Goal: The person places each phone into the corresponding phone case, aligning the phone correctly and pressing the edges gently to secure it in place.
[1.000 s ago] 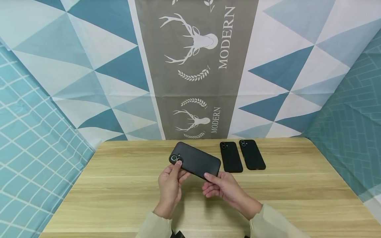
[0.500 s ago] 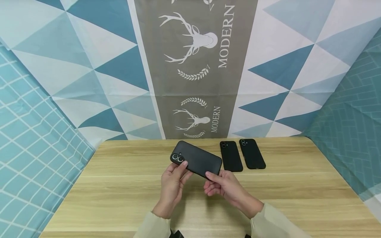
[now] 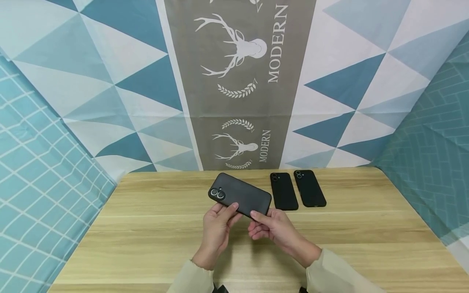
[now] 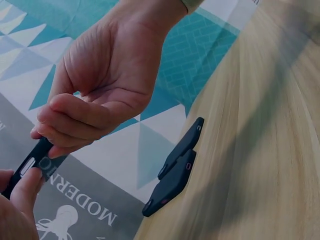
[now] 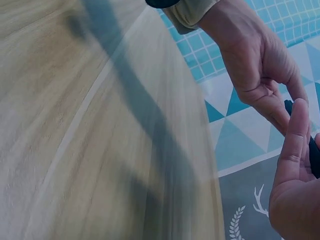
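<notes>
A black smartphone (image 3: pixel 244 192) is held up over the table, tilted, its back and two ringed camera lenses facing up in the head view. My left hand (image 3: pixel 216 226) pinches its near long edge, thumb on the back and fingers underneath. At the near right corner my right hand (image 3: pixel 277 228) grips it with the thumb on top, the other fingers curled below. The left wrist view shows the phone's dark side edge (image 4: pixel 31 165) with a pale slot in it, between the hands. Only a sliver of the phone (image 5: pixel 315 155) shows in the right wrist view.
Two more black phones (image 3: pixel 284 192) (image 3: pixel 310 189) lie side by side, backs up, at the back of the wooden table (image 3: pixel 146 236), right of the held one. A patterned cloth (image 3: pixel 242 101) hangs behind the table's back edge, with blue cloths at both sides.
My left hand has slid right along the phone's near edge, its thumb moving from beside the lenses toward the middle. The right hand keeps its hold on the corner. The phone has barely shifted.
</notes>
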### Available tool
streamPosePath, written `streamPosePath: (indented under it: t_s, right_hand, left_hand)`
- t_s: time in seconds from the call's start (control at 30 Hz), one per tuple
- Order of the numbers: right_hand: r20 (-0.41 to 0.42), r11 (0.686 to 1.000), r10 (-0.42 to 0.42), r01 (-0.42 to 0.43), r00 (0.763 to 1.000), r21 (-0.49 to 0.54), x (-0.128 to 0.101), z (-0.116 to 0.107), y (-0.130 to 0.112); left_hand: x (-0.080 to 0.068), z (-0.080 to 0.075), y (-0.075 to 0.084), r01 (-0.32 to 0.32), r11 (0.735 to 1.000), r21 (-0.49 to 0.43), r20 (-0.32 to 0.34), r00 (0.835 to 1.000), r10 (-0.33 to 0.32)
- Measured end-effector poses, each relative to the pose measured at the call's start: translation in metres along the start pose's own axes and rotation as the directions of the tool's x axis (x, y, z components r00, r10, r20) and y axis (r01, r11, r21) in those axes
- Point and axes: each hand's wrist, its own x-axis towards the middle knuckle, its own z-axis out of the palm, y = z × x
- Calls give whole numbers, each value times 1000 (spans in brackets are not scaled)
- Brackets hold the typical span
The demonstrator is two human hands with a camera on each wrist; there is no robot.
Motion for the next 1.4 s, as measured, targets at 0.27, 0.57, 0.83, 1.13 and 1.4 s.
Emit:
streamPosePath:
  t_s: [0.27, 0.57, 0.83, 1.13, 1.4]
  right_hand:
    - [31, 1000, -11, 11, 999, -28, 0, -3, 1]
    - [-41, 995, -84, 82, 996, -54, 4, -11, -9]
    - [-157, 994, -46, 29, 987, -108, 13, -14, -20]
    - [-143, 991, -1, -18, 990, -130, 19, -15, -23]
    - [-83, 981, -6, -10, 996, -194, 25, -24, -21]
  left_hand:
    - [0, -2, 4, -21, 1000, 5, 23, 1000, 21]
    - [1, -7, 10, -13, 1000, 0, 0, 1000, 13]
    - [2, -11, 14, 72, 996, 50, 57, 996, -75]
    - [2, -11, 15, 165, 975, 151, 97, 979, -180]
    - [4, -12, 13, 197, 947, 253, 165, 956, -243]
